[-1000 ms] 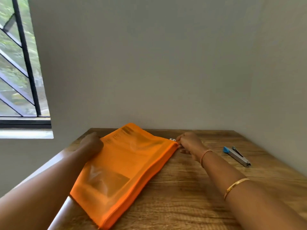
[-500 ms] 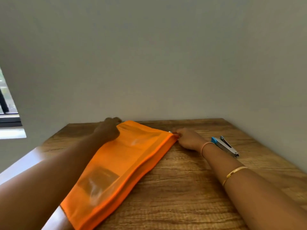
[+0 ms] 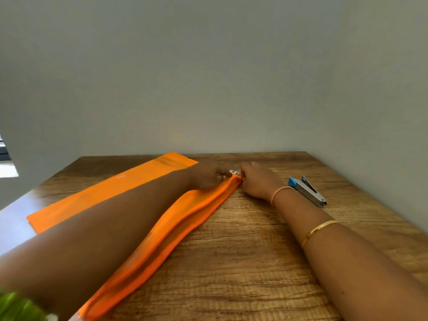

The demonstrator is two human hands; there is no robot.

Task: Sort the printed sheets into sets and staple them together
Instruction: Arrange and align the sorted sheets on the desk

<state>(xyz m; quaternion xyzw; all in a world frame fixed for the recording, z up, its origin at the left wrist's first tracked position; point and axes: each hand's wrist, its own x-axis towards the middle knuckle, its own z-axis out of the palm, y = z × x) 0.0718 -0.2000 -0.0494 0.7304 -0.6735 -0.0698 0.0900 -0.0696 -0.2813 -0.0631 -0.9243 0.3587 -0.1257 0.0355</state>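
- Leaning over the table [image 3: 254, 262], the person had both hands at the far right corner of an orange pouch [image 3: 129, 198], where its zip pull [image 3: 234, 172] showed as a small pale tab.
- The left hand [image 3: 208, 176] reached across the pouch with its fingers curled in toward the pull. It looked to be pinching the tab, though the fingertips were too small to be sure.
- The right hand [image 3: 257, 179] lay just beside it on the wood, its fingers bent down over the pouch's corner and gripping the end. I took that as an anchor, so the soft fabric would not bunch when the zip was drawn.
- The pouch lay flat on a slant, running from the near left edge of the table up toward the middle of the far edge, with its zipped side facing right.
- No loose sheets were out. A dark patch of print [image 3: 165, 161] showed faintly through the pouch's far end, so the sheets were most likely shut inside, and sorting had not yet begun.
- The stapler [image 3: 306, 191], silver with a blue end, sat untouched near the right edge, just beyond the right wrist and within easy reach for later.
- That wrist wore a thin pink band [image 3: 281, 191], with a gold bangle [image 3: 318, 229] further up the arm.
- The table was dark, grained wood, pushed into a corner of plain grey wall [image 3: 208, 77].
- A sliver of window [image 3: 7, 167] showed at the left, and something green and blurred [image 3: 18, 306] sat at the near left corner.
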